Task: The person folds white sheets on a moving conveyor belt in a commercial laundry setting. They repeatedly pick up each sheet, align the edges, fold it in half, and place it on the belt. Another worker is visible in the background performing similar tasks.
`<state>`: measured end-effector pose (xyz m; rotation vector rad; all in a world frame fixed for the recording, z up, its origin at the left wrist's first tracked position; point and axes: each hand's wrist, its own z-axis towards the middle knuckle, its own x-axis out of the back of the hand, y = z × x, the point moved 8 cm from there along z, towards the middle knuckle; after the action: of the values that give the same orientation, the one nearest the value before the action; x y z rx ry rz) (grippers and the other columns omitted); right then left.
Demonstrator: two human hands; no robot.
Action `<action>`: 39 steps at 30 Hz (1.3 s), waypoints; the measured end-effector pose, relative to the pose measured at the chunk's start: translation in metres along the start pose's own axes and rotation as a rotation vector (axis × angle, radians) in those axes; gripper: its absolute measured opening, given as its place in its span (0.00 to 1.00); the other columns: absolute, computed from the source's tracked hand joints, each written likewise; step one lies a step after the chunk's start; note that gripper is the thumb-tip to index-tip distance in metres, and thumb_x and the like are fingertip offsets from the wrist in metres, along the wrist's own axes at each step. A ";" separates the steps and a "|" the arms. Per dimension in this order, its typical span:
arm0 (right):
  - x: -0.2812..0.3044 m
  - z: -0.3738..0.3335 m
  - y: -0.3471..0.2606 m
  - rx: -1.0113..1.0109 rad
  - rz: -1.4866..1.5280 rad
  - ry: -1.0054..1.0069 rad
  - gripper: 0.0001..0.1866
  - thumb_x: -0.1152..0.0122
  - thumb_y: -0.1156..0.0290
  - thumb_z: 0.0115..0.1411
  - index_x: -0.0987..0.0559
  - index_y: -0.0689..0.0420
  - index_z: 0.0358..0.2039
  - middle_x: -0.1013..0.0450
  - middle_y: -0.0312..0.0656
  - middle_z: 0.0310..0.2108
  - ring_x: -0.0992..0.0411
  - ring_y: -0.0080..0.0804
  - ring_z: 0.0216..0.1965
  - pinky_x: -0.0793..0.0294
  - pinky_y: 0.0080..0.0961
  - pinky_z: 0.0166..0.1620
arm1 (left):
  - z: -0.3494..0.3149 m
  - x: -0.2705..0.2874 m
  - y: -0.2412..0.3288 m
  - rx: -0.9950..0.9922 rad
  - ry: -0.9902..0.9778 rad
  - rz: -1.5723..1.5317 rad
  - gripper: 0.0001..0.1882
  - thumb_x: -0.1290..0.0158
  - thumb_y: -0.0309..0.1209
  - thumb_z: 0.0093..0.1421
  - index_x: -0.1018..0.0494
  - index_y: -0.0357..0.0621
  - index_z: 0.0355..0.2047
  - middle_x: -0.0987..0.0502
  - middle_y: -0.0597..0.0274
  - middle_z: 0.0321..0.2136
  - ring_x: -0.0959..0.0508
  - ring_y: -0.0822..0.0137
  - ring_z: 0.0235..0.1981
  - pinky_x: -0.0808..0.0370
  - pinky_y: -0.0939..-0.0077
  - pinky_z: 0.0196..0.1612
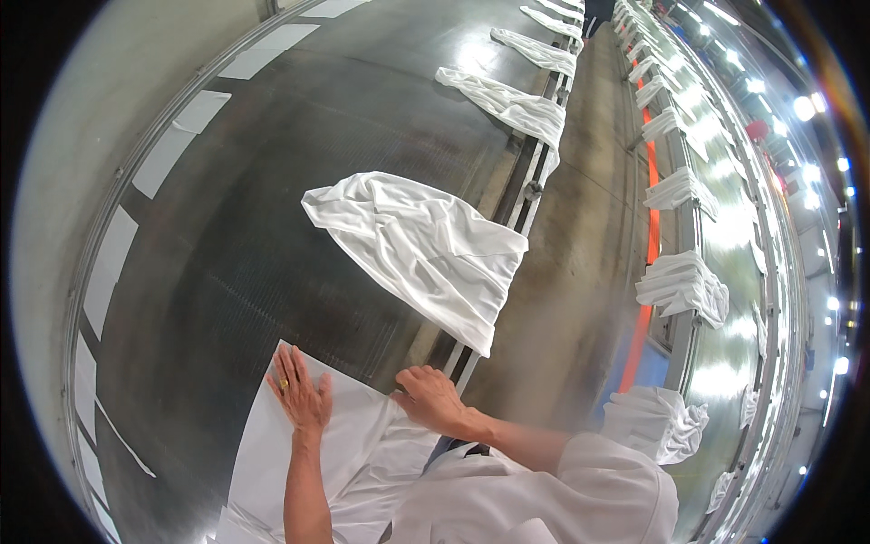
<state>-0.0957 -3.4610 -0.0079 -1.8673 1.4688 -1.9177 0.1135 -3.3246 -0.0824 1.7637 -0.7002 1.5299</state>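
A white cloth [340,426] is spread on the dark, shiny table just in front of me, smooth at its far edge and creased nearer my body. My left hand [301,392] lies flat near its far left corner, fingers stretched out, with a ring on one finger. At the far right corner, by the table's edge, my right hand [430,397] is bent with its fingers closed at the cloth's border; the fingertips are partly hidden. Beyond both hands lies a crumpled white garment [421,240], partly over the table's right edge rail.
More white garments [521,107] lie along the table's right rail farther off. White sheets [109,263] line the left edge. Right of a concrete aisle [580,227] stands another long table [720,363] with several draped white garments and an orange strip [652,190].
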 end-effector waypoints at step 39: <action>0.031 -0.128 -0.011 -0.114 1.224 -0.015 0.12 0.42 0.77 0.67 0.26 0.58 0.51 0.21 0.47 0.39 0.17 0.39 0.37 0.14 0.30 0.37 | -0.536 0.118 -0.007 1.111 1.233 -1.232 0.21 0.48 0.31 0.70 0.32 0.38 0.61 0.24 0.55 0.42 0.24 0.70 0.39 0.19 0.72 0.42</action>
<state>-0.2008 -3.4050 0.0488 -0.5910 1.9953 -1.1753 -0.1919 -2.8942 0.0691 0.9089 1.7464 1.5840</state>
